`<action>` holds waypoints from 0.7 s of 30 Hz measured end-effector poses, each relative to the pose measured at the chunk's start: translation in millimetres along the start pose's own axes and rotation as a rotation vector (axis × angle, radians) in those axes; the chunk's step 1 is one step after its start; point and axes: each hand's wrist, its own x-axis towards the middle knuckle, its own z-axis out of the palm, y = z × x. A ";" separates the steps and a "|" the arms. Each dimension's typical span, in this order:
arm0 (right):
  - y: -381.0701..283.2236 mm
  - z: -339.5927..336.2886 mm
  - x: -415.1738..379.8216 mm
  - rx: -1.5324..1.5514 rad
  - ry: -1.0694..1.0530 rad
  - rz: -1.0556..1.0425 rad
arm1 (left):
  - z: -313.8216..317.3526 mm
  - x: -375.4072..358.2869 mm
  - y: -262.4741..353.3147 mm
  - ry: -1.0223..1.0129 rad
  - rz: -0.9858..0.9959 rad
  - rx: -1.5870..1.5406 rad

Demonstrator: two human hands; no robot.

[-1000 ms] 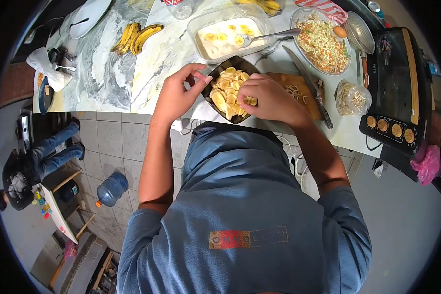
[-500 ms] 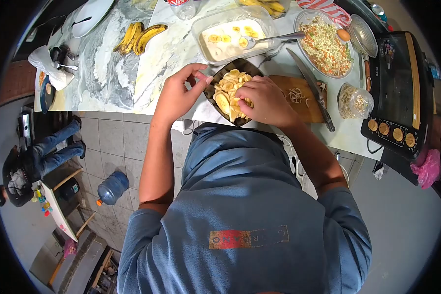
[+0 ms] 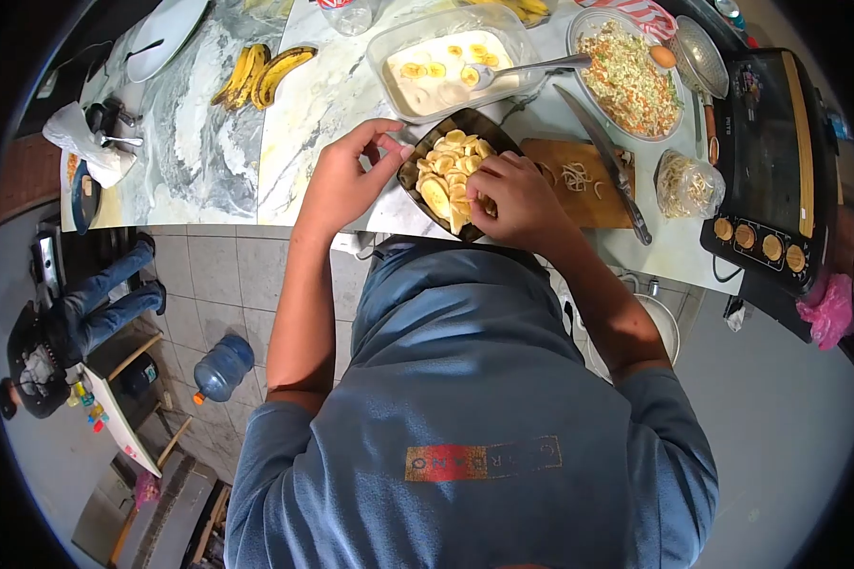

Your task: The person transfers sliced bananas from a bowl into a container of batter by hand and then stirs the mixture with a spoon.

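Observation:
A dark square bowl (image 3: pixel 414 194) full of banana slices (image 3: pixel 449 175) sits at the counter's near edge. My left hand (image 3: pixel 349 180) is at the bowl's left side, thumb tip against the rim and fingers partly bent, with a gap between thumb and forefinger. Over the bowl's right part, my right hand (image 3: pixel 522 204) has its fingers curled together at the slices; whatever is between the fingertips is hidden. Behind the bowl stands a clear plastic tub (image 3: pixel 380 66) of white cream with banana slices on it, a spoon (image 3: pixel 541 66) resting inside.
To the right lie a cutting board (image 3: pixel 603 204) with thin shreds, a knife (image 3: pixel 609 156), a bowl of chopped vegetables (image 3: pixel 626 85) with an egg, a bag of sprouts (image 3: pixel 688 185) and a toaster oven (image 3: pixel 759 152). Ripe bananas (image 3: pixel 261 74) lie left. A person (image 3: pixel 57 332) stands at far left.
My right hand has shifted slightly right, its fingers more tightly curled. My left hand stays by the bowl's rim. The whole view has tilted a little.

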 end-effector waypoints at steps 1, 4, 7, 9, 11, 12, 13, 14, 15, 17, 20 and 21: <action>-0.3 0.8 -0.2 -0.018 0.017 0.011 | 0.7 1.4 -2.2 -0.003 0.003 -0.003; 0.3 2.4 2.2 -0.044 -0.005 0.024 | 2.9 3.0 -6.1 -0.006 0.034 -0.018; -2.0 -0.1 5.4 -0.044 -0.030 0.041 | 4.2 3.1 -1.7 -0.013 0.036 -0.022; -2.9 -3.5 6.5 -0.030 -0.042 0.055 | 3.8 2.8 0.2 -0.009 0.031 -0.017; -2.3 -4.4 7.2 -0.013 -0.056 0.068 | 3.2 2.2 -1.4 -0.002 0.028 -0.015; -1.2 -4.1 7.2 -0.005 -0.051 0.062 | 3.0 1.6 -1.7 0.002 0.025 -0.016; 0.0 -3.5 7.1 0.002 -0.045 0.058 | 2.5 1.1 -1.1 0.004 0.024 -0.015; 1.4 -2.0 6.6 0.002 -0.044 0.056 | 1.9 0.5 0.2 0.004 0.010 -0.005; 2.3 -0.3 6.5 -0.014 -0.039 0.033 | 1.5 -0.1 1.1 0.005 -0.004 0.005; 3.2 1.3 7.2 -0.028 -0.036 0.003 | 2.2 -1.9 0.2 0.016 0.005 0.007; 2.1 2.3 8.1 -0.070 -0.039 0.007 | 3.9 -4.9 -4.5 0.030 0.026 0.007; 2.4 4.4 8.6 -0.079 -0.014 0.026 | 4.4 -4.9 -4.9 0.033 0.040 0.005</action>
